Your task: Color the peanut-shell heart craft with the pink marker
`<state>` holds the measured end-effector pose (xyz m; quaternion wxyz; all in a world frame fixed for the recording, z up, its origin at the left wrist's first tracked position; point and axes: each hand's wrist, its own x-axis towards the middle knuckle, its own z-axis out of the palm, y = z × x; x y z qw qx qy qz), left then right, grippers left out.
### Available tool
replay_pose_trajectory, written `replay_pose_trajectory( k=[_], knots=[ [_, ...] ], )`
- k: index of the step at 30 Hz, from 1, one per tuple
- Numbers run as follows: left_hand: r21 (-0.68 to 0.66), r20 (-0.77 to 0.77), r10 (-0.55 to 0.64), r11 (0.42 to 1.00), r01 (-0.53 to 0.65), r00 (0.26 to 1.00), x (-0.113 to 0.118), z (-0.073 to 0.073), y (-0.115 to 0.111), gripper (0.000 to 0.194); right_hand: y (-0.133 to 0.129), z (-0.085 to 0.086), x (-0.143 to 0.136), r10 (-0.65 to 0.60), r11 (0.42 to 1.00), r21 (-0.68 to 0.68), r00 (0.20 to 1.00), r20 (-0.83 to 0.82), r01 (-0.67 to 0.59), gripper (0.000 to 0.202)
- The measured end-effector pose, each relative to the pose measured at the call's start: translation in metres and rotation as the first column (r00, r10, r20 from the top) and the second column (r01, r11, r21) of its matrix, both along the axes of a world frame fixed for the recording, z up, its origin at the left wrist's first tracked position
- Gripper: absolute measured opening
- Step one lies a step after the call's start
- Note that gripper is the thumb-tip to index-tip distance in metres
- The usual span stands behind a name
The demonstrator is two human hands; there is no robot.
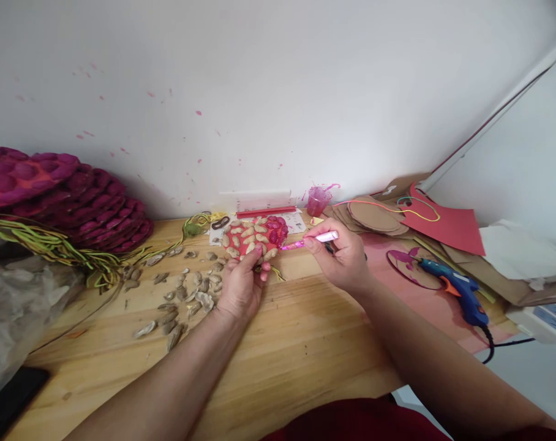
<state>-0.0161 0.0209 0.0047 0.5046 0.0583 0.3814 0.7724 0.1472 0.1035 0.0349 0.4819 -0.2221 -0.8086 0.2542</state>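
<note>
My left hand (245,282) grips a round red disc (236,230) by its near edge, thumb on top. Peanut shells cover the disc's face; those at its right side are painted magenta, the others are bare tan. Between the fingers and thumb of my right hand (340,257) is a paintbrush (326,237) with a white handle. Its magenta-coated end points left and meets or nearly meets the disc's right edge. A short bit of dark and yellow yarn hangs below the disc. Behind it stands a paint-smeared plastic cup (318,201) of magenta paint.
Loose peanut shells (198,294) lie on the wooden table (269,349). Finished-looking magenta discs (98,202) are stacked at left, by green yarn (76,245) and a plastic bag (25,300). A blue glue gun (466,297), cardboard circles (374,215) and red paper (447,220) are at right.
</note>
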Motion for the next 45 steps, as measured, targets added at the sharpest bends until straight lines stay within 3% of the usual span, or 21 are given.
replay_pose_trajectory(
  k=[6, 13, 19, 24, 33, 45],
  knots=[
    [-0.012, -0.01, 0.007, 1.0, -0.007, 1.0, 0.002, 0.0, 0.001, 0.028, -0.003, 0.004, 0.0, 0.015, 0.999, 0.053, 1.0, -0.009, -0.014, 0.005],
    [-0.024, -0.053, 0.018, 1.0, -0.019, 0.998, 0.003, -0.001, -0.001, 0.032, -0.01, 0.006, -0.003, 0.001, 0.987, 0.162, 0.995, 0.103, -0.018, 0.004],
    [-0.028, -0.061, 0.029, 0.999, -0.031, 0.998, 0.002, -0.002, 0.0, 0.032, -0.009, 0.009, 0.001, -0.033, 0.992, 0.124, 0.997, 0.07, 0.024, 0.006],
    [-0.026, -0.057, 0.016, 1.0, -0.018, 0.998, 0.001, -0.002, 0.001, 0.031, -0.007, 0.007, -0.002, 0.028, 0.994, 0.1, 0.998, 0.06, -0.034, 0.004],
    [-0.022, -0.06, 0.006, 1.0, -0.007, 0.998, 0.001, -0.003, 0.0, 0.031, -0.006, 0.007, 0.001, -0.04, 0.99, 0.136, 0.993, 0.108, 0.025, 0.007],
    [-0.024, -0.02, 0.002, 1.0, -0.002, 1.0, 0.001, -0.002, 0.0, 0.029, -0.001, 0.005, 0.002, -0.03, 0.999, 0.039, 0.998, 0.049, 0.028, 0.007]
  ],
)
